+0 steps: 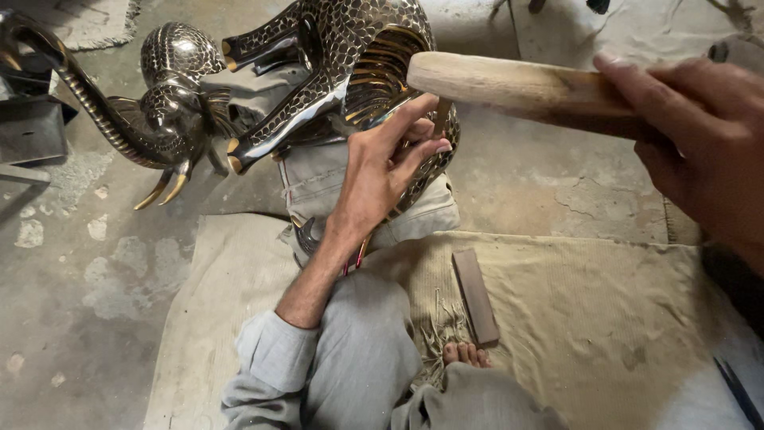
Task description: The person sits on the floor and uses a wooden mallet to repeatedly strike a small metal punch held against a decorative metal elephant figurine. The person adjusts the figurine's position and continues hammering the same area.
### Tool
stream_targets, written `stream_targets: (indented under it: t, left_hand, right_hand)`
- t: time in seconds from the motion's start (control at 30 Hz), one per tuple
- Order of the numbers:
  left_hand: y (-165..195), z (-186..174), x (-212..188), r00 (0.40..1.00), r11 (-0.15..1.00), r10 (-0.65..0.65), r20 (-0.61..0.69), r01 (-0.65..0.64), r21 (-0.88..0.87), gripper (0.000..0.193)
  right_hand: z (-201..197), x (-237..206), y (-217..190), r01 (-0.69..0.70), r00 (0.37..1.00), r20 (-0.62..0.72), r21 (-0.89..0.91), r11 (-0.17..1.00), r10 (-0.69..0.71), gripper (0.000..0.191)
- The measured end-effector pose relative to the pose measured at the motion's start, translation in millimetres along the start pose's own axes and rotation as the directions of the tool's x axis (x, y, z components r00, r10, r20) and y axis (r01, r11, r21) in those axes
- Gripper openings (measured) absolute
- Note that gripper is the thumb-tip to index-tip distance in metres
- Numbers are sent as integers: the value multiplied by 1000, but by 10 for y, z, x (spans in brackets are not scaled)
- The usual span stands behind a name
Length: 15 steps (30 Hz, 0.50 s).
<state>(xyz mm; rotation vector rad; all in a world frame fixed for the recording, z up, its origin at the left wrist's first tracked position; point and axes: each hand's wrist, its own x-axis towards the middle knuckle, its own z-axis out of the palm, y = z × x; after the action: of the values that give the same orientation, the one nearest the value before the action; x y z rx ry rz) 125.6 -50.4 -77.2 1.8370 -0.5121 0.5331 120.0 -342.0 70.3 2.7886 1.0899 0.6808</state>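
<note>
From the head camera I see my left hand (380,171) in the middle of the frame, its grip pinching a thin chisel-like tool (441,116) between thumb and fingertips, the tip set against the flank of the metal elephant figure (318,80). My right hand (700,135) comes in from the upper right, its grip wrapped tight round the wooden mallet (509,84), whose pale rounded head hangs just above the tool.

The elephant lies tipped on its side across the upper left and centre of the frame, legs pointing toward the top, trunk curling away to the left edge, golden tusks pointing down. It rests on a folded grey cloth pad (326,187) on the floor. I judge it heavy and rigid, with a polished, slippery skin covered in fine scale-like chasing that would dent or scratch under a stray blow; the legs or the thick body look like the safest places to hold, not the tusks or the thin ears.

The surface is a rough concrete floor (79,263), patchy and cracked, with a worn beige mat (605,318) spread over the lower half. A flat dark bar (476,296) lies on the mat beside my bare toes (466,354). My grey-clad legs fill the bottom centre. A dark metal block (30,131) sits at the left edge
</note>
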Motion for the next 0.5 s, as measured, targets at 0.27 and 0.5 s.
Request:
stream_targets:
  t: [0.27,0.5]
  left_hand:
    - [50,-3,2,1000,998,-1,-19,2,60,50]
    - [54,4,-1,1000,1000,-12,-22,13,15,50]
  right_hand:
    - [38,-58,43,26,1000,-11,-60,998,-27,77]
    - [31,-91,75,20,999,-25,-36,999,-21,74]
